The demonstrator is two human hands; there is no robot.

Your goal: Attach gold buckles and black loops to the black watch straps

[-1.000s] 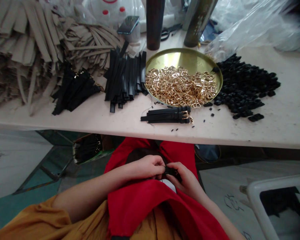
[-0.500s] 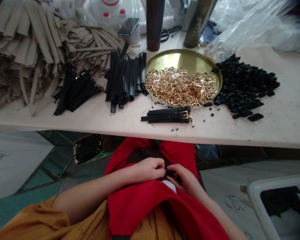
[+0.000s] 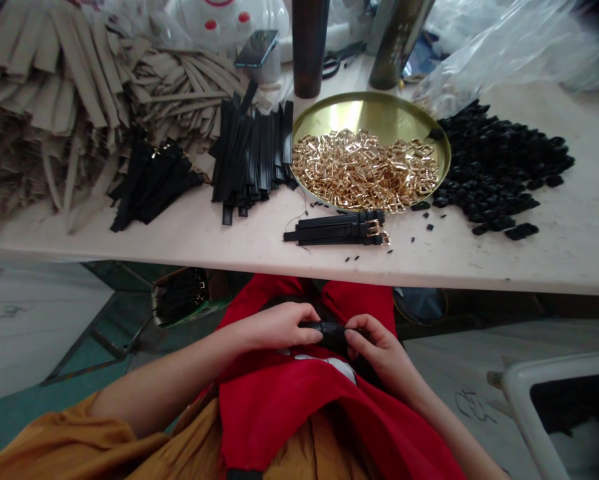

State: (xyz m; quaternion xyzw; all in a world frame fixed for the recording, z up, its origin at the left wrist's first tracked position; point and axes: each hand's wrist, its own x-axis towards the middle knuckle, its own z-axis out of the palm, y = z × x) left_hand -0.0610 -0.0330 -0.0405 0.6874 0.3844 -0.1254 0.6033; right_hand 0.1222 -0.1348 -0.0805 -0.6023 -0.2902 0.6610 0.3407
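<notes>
Over my lap, below the table edge, my left hand [image 3: 279, 325] and my right hand [image 3: 374, 343] both pinch a short black strap [image 3: 329, 329] that lies level between them. A red cloth [image 3: 299, 400] covers my lap under the hands. On the table above lie three finished black straps with gold buckles [image 3: 336, 229]. Behind them a round gold tray [image 3: 379, 113] holds a heap of gold buckles [image 3: 362, 170]. A pile of small black loops [image 3: 499, 167] lies to its right.
Bare black straps [image 3: 252, 157] and a second black bundle [image 3: 152, 180] lie left of the tray, beside heaps of tan strips [image 3: 54, 100]. A phone [image 3: 256, 48], dark bottles [image 3: 309, 47] and plastic bags [image 3: 504, 47] stand at the back. A white crate [image 3: 559, 413] sits lower right.
Both hands have risen a little toward the table, and the strap now shows stretched level between them instead of bunched under the fingers.
</notes>
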